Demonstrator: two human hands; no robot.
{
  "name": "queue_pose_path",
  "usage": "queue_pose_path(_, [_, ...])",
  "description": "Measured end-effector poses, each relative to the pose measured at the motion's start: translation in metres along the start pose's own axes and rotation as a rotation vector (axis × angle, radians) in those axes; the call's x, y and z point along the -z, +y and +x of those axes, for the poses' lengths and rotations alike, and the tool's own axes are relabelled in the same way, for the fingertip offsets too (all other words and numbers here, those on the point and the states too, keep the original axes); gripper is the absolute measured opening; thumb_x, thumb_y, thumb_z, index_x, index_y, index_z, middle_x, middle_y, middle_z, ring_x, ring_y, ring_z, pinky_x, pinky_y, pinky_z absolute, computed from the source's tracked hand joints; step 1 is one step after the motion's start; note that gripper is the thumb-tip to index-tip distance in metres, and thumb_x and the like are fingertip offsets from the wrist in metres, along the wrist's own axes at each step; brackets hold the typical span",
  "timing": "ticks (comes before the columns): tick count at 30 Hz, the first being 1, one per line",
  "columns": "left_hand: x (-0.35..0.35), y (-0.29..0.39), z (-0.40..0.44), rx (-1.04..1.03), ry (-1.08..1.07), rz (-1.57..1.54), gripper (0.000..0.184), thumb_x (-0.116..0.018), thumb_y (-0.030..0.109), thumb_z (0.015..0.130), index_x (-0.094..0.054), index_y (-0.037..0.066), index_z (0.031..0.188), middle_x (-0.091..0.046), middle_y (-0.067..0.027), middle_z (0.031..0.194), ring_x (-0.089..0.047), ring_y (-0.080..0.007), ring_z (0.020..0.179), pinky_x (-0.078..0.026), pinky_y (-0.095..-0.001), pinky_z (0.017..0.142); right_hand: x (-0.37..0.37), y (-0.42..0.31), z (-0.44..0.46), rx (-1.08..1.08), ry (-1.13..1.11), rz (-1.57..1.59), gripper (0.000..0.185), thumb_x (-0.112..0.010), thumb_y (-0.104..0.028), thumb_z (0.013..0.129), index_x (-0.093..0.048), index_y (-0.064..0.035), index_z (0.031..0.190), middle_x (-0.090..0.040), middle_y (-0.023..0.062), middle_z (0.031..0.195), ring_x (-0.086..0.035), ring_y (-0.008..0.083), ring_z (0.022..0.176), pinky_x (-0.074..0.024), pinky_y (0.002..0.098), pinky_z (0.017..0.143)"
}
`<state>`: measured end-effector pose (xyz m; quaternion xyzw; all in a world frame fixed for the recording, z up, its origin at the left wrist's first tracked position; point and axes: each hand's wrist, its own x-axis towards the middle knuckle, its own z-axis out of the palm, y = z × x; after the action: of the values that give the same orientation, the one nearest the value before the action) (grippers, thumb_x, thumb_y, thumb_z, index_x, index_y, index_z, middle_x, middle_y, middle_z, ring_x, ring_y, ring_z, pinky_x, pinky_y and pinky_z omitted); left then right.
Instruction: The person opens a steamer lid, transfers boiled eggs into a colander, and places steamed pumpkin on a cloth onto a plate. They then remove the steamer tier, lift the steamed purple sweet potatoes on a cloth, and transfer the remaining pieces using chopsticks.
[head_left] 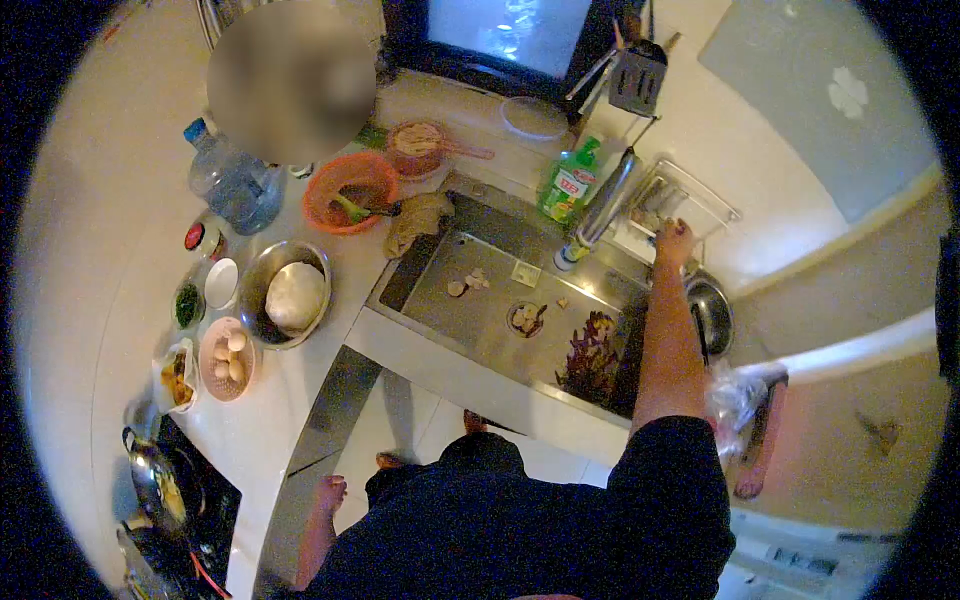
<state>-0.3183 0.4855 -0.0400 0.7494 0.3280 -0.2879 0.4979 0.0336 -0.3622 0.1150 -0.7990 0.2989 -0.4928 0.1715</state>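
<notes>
My right hand (pixel 676 243) reaches over the sink's right back corner to a wire rack (pixel 690 195) against the wall. Its fingers are bent together at the rack's front; what they hold, if anything, is too small to make out. Low at my side, away from the counter, hangs my left hand (pixel 332 492), its fingers curled and their grip unclear. In the steel sink (pixel 440 315) lie dark reddish peelings (pixel 590 365), some pale scraps (pixel 476 280) and a drain with bits in it (pixel 525 319). A green soap bottle (pixel 571 186) stands behind the sink near the faucet (pixel 607 205).
Left of the sink are an orange basket (pixel 318 205), a steel bowl with dough (pixel 297 296), a pink basket of eggs (pixel 229 362), a large water bottle (pixel 235 185) and a wok (pixel 158 480) on the stove. A plastic bag (pixel 735 405) hangs at the right.
</notes>
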Motion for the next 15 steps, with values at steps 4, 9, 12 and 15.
queue_pose_path(4, [-0.018, -0.064, -0.012, -0.074, -0.031, -0.045, 0.025, -0.061, 0.012, 0.072, -0.058, 0.002, 0.095, -0.061, -0.0084, 0.072, -0.058, -0.0142, 0.056, -0.046, -0.0275, 0.047, -0.007, -0.084, 0.030, -0.829, -0.086, 0.712, 0.047, -0.066, -0.017, 0.069, -0.047, -0.0004, 0.109, -0.056, 0.0188, 0.077, -0.056, 0.0242, 0.051, -0.0489, 0.0323, 0.041])
queue_pose_path(9, [-0.044, -0.052, -0.064, -0.098, 0.017, 0.447, 0.026, -0.062, 0.014, 0.073, -0.058, 0.003, 0.096, -0.061, -0.0080, 0.073, -0.058, -0.0144, 0.052, -0.046, -0.0268, 0.044, -0.053, -0.037, 0.053, -0.408, -0.182, 0.291, 0.032, -0.060, -0.023, 0.072, -0.056, 0.0038, 0.090, -0.058, 0.0193, 0.075, -0.056, 0.0274, 0.055, -0.0466, 0.0363, 0.049])
queue_pose_path(12, [-0.049, -0.050, -0.074, 0.008, 0.055, 0.168, 0.025, -0.062, 0.015, 0.073, -0.059, 0.003, 0.095, -0.061, -0.0087, 0.073, -0.058, -0.0142, 0.054, -0.046, -0.0266, 0.047, -0.046, -0.041, 0.065, -0.179, 0.137, 0.096, 0.036, -0.053, -0.028, 0.076, -0.057, 0.0063, 0.084, -0.058, 0.0223, 0.078, -0.055, 0.0337, 0.060, -0.0450, 0.0409, 0.060])
queue_pose_path(15, [-0.058, -0.068, -0.069, 0.114, 0.098, -0.156, 0.027, -0.060, 0.018, 0.074, -0.059, 0.002, 0.095, -0.062, -0.0113, 0.077, -0.060, -0.0157, 0.060, -0.048, -0.0282, 0.053, 0.000, -0.092, 0.093, -0.147, 0.348, 0.242, 0.039, -0.047, -0.030, 0.079, -0.056, 0.0077, 0.085, -0.058, 0.0247, 0.083, -0.054, 0.0374, 0.071, -0.0427, 0.0434, 0.067])
